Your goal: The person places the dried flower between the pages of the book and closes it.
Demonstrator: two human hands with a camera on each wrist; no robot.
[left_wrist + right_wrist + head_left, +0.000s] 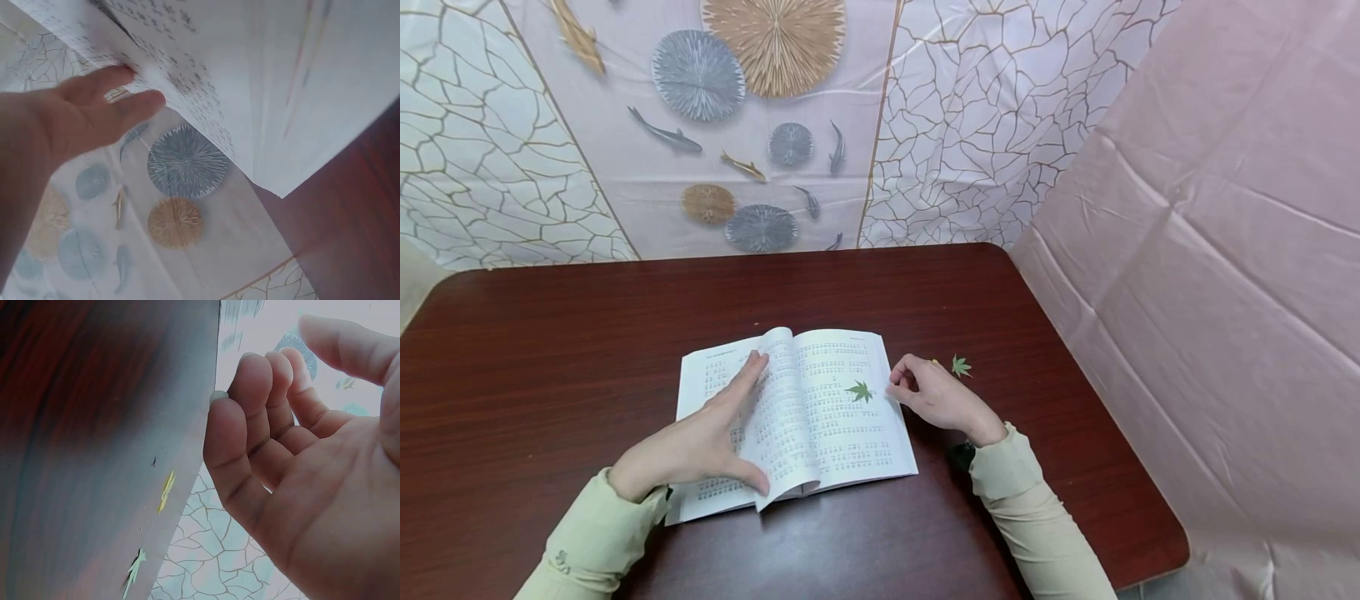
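An open book (853,450) lies on the table, with a green maple leaf (860,392) flat on its right-hand page. My left hand (711,442) rests at the left side, thumb and fingers spread, against a curved, lifted page (778,417). In the left wrist view its fingers (134,107) touch the paper. Just off the book's right edge, my right hand (943,398) hovers with fingers loosely bent and nothing in them. Beyond it lie a second green maple leaf (960,366) and a small yellow leaf (166,491), mostly hidden by the hand in the head view.
The dark red wooden table (550,358) extends to both sides of the book. A patterned cloth (760,175) hangs behind its far edge, and a plain pink cloth (1225,250) hangs along the right.
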